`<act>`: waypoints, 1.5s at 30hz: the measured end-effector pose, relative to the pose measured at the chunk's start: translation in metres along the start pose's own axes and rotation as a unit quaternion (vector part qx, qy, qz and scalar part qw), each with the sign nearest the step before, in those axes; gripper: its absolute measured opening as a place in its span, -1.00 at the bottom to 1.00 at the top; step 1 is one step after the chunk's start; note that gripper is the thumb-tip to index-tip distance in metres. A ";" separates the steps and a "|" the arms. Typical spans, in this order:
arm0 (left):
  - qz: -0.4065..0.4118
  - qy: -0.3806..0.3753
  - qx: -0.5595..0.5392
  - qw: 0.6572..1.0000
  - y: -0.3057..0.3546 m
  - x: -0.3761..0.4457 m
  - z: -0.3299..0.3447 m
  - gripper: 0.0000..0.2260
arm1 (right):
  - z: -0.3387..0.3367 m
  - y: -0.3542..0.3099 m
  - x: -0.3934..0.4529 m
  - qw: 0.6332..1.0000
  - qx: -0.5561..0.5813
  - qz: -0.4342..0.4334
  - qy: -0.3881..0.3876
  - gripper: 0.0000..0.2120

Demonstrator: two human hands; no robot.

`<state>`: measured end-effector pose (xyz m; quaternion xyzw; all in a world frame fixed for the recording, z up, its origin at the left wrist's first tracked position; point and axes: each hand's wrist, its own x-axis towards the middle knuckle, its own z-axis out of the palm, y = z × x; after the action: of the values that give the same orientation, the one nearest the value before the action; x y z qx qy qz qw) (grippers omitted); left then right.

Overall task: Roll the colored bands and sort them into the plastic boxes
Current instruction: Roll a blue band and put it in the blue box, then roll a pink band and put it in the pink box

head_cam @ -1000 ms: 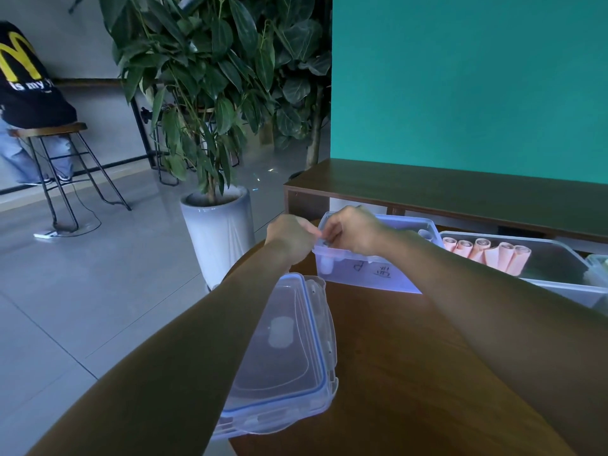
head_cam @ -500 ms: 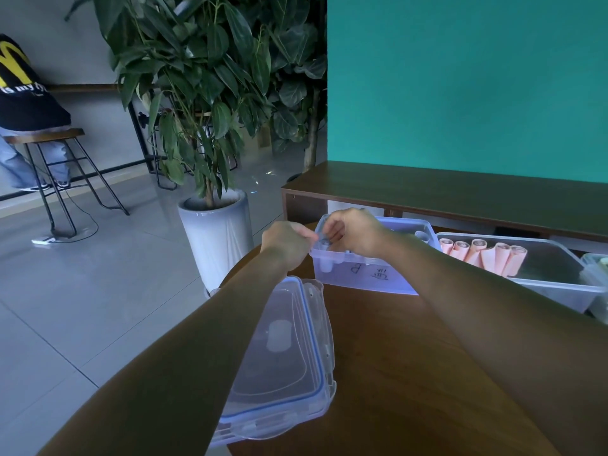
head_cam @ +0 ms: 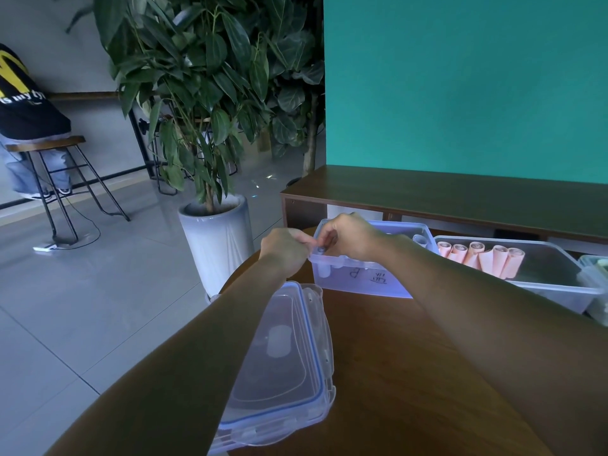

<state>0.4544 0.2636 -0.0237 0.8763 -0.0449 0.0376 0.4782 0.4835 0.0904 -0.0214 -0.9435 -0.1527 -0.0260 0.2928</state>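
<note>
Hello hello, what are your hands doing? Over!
Both hands, left hand and right hand, pinching a small bluish band roll over the blue box. Pink rolls already boxed. Lid lying clear.

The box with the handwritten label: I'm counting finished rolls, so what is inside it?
Inside the labelled box, one pale roll shows at the far right corner and another stands at the left front. The right hand and left hand cover the rest, so no full count.
</note>
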 end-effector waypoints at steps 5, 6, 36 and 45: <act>-0.006 0.001 -0.019 1.000 0.000 -0.003 0.002 -0.81 | -0.005 0.004 -0.002 0.999 0.029 0.032 0.013 -0.81; -0.009 0.006 -0.024 1.000 0.000 -0.003 0.002 -0.83 | -0.006 0.004 -0.005 0.999 0.027 0.038 0.013 -0.81; 0.172 0.040 -0.037 0.984 0.099 -0.167 0.058 -0.83 | -0.077 -0.004 -0.286 0.959 0.211 0.099 0.163 -0.82; 0.229 -0.127 -0.083 0.962 0.150 -0.305 0.177 -0.85 | -0.077 0.020 -0.498 0.937 0.083 0.229 0.251 -0.75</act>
<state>0.1379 0.0466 -0.0271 0.7973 -0.3075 0.0301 0.5184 0.0180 -0.1042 -0.0375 -0.8883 0.1439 -0.1811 0.3968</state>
